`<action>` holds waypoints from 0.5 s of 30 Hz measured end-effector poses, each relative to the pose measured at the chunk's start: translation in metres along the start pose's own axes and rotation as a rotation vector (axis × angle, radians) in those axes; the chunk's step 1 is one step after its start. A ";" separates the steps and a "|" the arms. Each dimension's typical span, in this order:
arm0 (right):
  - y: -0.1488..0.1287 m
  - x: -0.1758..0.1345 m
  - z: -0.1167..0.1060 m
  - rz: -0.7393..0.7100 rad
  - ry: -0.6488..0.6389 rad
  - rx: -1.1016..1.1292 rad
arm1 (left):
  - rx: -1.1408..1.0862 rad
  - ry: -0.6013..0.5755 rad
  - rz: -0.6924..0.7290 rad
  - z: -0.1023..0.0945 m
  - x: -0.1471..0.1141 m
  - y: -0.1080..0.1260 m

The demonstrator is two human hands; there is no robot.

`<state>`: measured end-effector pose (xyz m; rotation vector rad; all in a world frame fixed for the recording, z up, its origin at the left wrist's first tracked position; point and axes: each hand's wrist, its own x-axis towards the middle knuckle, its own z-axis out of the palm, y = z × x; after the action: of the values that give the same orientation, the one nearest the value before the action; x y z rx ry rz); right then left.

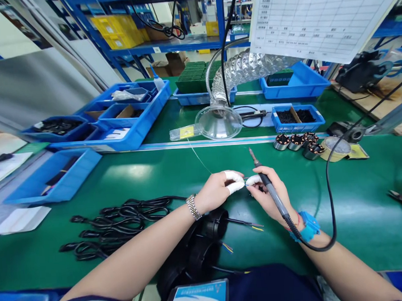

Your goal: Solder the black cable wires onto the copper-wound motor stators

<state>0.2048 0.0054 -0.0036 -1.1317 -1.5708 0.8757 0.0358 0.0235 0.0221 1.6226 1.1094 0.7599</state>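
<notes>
My left hand [215, 192], with white finger cots, is closed in a pinch on a thin wire [245, 182] above the green bench. Facing it, my right hand [274, 196] pinches the wire's other side with cot-covered fingertips and also holds a soldering iron [273, 192], tip pointing up and away. A thin strand of solder wire [198, 157] runs from near the fume funnel toward my left hand. Below my hands lie black round housings [215, 224] with coloured wire ends showing. Beside my left forearm are several coiled black power cords [130, 217].
A clear fume funnel [219, 122] on a silver duct [247, 69] hangs ahead. Several copper-wound stators [296, 142] stand at right. Blue bins [62, 175] line the left and back. The iron's cable [328, 184] loops at right, near pliers [400, 197].
</notes>
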 end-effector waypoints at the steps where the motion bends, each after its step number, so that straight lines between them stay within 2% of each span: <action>1: -0.001 0.000 0.000 -0.013 0.000 -0.010 | -0.022 0.010 -0.013 0.001 0.001 0.000; 6: -0.004 -0.001 -0.003 -0.139 0.019 -0.108 | -0.064 -0.009 -0.039 0.001 0.003 0.003; 10: 0.000 -0.001 -0.006 -0.230 -0.012 -0.158 | 0.131 -0.044 0.085 0.000 0.001 0.004; 12: 0.003 0.000 -0.005 -0.215 -0.026 -0.106 | 0.224 -0.069 0.132 -0.002 0.000 0.004; 15: 0.007 0.001 -0.004 -0.124 -0.011 0.032 | 0.284 -0.112 0.076 -0.004 0.001 0.007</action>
<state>0.2100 0.0083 -0.0091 -0.9974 -1.6128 0.8224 0.0343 0.0257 0.0296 1.9302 1.1181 0.5709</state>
